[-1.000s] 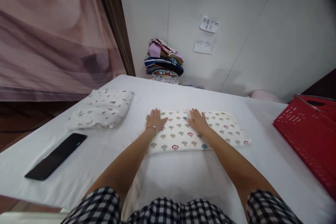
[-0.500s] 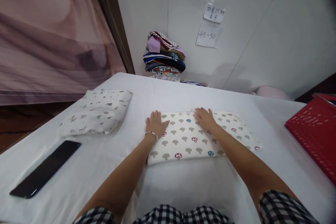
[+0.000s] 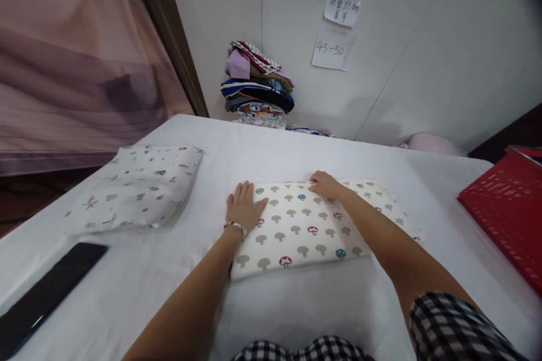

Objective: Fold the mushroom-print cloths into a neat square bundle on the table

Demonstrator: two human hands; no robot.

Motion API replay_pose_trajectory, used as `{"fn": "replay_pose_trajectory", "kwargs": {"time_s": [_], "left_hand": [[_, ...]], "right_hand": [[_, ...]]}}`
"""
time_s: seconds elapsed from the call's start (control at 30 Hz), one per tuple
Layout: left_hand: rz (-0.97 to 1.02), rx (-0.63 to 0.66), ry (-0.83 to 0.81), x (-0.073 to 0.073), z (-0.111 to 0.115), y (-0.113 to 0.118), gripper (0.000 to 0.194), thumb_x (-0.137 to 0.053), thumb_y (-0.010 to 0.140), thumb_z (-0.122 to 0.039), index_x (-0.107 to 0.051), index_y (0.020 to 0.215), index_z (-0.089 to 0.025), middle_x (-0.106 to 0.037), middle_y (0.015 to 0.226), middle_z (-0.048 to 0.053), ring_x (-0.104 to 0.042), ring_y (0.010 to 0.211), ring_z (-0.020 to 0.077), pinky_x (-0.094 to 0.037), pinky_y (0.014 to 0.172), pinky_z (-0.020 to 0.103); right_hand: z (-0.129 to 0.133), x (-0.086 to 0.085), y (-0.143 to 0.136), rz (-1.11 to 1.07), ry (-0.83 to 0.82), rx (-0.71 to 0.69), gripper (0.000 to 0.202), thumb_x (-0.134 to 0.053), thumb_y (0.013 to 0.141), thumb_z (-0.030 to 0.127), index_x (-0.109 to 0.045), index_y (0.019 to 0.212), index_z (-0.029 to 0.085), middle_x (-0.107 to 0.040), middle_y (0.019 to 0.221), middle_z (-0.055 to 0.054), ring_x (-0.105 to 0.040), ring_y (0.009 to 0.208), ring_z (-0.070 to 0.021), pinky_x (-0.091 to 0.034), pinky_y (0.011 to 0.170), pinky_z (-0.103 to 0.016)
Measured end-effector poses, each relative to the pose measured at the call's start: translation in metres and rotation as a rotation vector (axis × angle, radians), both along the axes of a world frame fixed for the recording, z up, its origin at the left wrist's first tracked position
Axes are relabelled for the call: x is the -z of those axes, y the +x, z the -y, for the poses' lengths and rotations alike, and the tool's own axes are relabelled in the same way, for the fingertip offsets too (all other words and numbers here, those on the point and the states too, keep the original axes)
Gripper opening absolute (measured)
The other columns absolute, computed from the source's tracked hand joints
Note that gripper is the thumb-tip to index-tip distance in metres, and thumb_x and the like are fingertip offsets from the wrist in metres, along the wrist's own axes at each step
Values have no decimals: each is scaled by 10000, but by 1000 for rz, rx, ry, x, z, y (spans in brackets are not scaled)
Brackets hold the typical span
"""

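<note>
Mushroom-print cloth (image 3: 313, 225) lying folded at bed (image 3: 296, 304) centre, left hand (image 3: 243, 208) pressing flat, fingers spread, on its left end, right hand (image 3: 324, 185) curling fingers over its far edge, phone (image 3: 40, 299) lying at left edge

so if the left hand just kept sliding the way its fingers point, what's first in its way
Probably nothing nearby: the left hand points across bare white sheet towards the stack of folded clothes at the wall, though depth is hard to judge.

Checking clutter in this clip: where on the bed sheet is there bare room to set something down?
Bare sheet lies behind both pillows, between the mushroom pillow and red basket, and in front of it. Tighter on the left, around the star pillow and phone.
</note>
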State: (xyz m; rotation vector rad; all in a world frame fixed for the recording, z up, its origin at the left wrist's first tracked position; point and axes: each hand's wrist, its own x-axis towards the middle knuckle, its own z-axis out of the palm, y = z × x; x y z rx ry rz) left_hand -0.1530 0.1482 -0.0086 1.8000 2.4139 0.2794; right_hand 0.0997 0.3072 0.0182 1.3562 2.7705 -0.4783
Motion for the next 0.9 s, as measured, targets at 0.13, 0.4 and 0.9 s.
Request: {"fn": "replay_pose_trajectory", "kwargs": {"time_s": [0.13,0.4,0.9], "left_hand": [[16,-1,5,-1,1,0,737,-231,848,-617,-292,1420,-156,-209,1512,45,-136,1393,241,-182,1113,453],[19,2,10,-1,1,0,722,-258,848,-607,-292,1420,-169,-214,1511,45,-139,1393,244,-190,1112,453],[17,10,18,0,1,-1,718,-258,849,-609,-294,1420,-174,-220,1510,50,-139,1392,257,-196,1110,454]], "right_hand": [[17,4,5,-121,111,20,222,-523,815,249,-584,1015,174,-622,1048,-69,-537,999,-202,-333,956,-336],[23,14,10,-130,191,4,394,-441,879,267,-470,1260,173,-605,1136,-81,-513,1063,-204,-277,1015,-360],[14,-3,1,6,152,-44,202,-510,846,276,-615,992,185,-590,1025,-80,-491,981,-220,-367,861,-331]]}}
